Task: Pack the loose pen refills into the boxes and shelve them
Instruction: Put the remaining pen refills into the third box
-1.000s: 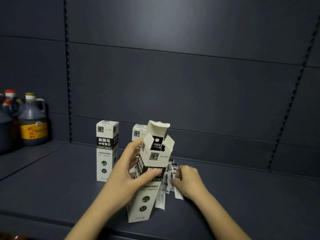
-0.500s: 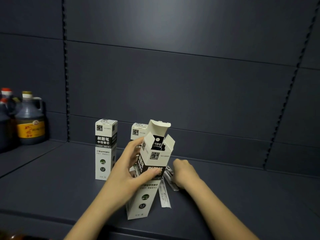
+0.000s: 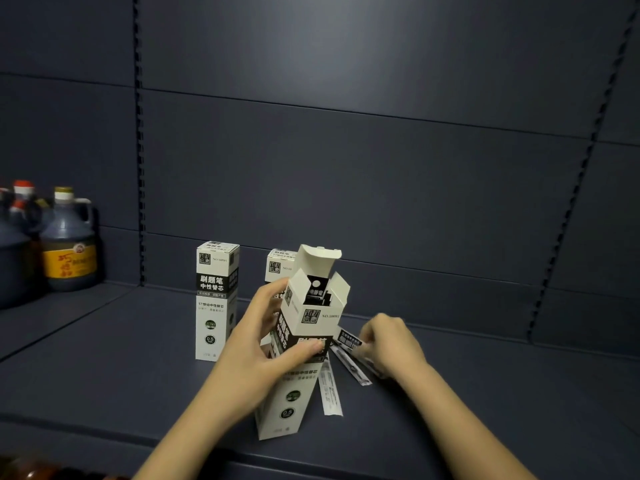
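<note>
My left hand (image 3: pixel 258 344) grips a tall white and black refill box (image 3: pixel 300 344) that leans on the dark shelf (image 3: pixel 121 368), its top flaps open and packed refills showing inside. To its right, my right hand (image 3: pixel 389 344) pinches a loose wrapped refill (image 3: pixel 350 341) lifted off the shelf. Two more wrapped refills (image 3: pixel 330 389) lie on the shelf beside the box. A closed box (image 3: pixel 215 299) stands upright to the left. Another closed box (image 3: pixel 278 266) stands behind my left hand, mostly hidden.
Dark sauce jugs (image 3: pixel 67 244) with yellow labels stand at the far left of the shelf. The shelf's back wall (image 3: pixel 381 188) rises just behind the boxes. The front edge of the shelf (image 3: pixel 346 465) runs along the bottom.
My right hand has moved right and lifted a wrapped refill off the pile. My left hand keeps the open box in the same spot.
</note>
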Demonstrator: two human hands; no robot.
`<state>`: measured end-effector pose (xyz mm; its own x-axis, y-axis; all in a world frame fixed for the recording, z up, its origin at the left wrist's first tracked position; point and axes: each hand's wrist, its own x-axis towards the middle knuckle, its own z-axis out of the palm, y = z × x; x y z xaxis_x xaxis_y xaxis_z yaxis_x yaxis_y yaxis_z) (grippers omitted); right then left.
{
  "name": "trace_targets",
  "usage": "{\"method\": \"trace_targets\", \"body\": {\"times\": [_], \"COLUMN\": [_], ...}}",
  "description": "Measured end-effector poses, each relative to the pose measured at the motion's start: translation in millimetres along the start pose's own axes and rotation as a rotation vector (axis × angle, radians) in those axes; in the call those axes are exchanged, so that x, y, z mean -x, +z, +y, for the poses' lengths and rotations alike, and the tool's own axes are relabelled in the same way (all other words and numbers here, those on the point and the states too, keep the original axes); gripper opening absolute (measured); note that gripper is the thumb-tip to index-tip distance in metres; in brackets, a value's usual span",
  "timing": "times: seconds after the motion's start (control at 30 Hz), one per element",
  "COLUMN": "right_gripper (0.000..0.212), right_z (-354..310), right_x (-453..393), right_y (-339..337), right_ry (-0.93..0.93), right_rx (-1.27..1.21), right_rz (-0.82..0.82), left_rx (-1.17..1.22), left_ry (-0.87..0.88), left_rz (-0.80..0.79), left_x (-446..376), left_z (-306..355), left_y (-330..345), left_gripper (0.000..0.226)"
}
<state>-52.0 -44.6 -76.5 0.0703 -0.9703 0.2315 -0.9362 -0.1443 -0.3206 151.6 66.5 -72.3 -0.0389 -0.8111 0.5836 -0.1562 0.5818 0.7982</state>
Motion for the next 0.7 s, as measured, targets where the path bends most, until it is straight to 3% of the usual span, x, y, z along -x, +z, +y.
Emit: {"method": "trace_targets", "body": {"times": [0.13,0.23,0.37,0.47,0.57,0.7], "right_gripper": [0.007,0.005,0.01,0.015,0.016,0.016], "right_z": [0,-17,-43,-59,-67,-66], "right_x": [15,49,86,92,85,80], "right_y": [-51,-109,-159,-163,-153,-148], "right_ry": [-0.097,-0.282,-0.521,-0.601,-0.611,-0.599], "right_rx": [-0.371,-0.835,-1.178,-1.22,-1.115,-1.157], "right_rz": [0.081,0.075,0.138,0.174,0.241,0.288], "left_rx": [0.0,-0.006,-0.028,-0.047,-0.048,-0.022], "left_ry": [0.001,0.005,0.008,0.011,0.008,-0.006], "left_rz": [-0.007,-0.002,0.006,0.007,0.003,0.012], "left_x": [0,0,-1,-2,-3,-2], "left_z": [1,1,2,3,2,-1], "left_y": [0,1,2,4,4,0], "left_gripper": [0.065,0.065,0.065,0.066,0.065,0.066]}}
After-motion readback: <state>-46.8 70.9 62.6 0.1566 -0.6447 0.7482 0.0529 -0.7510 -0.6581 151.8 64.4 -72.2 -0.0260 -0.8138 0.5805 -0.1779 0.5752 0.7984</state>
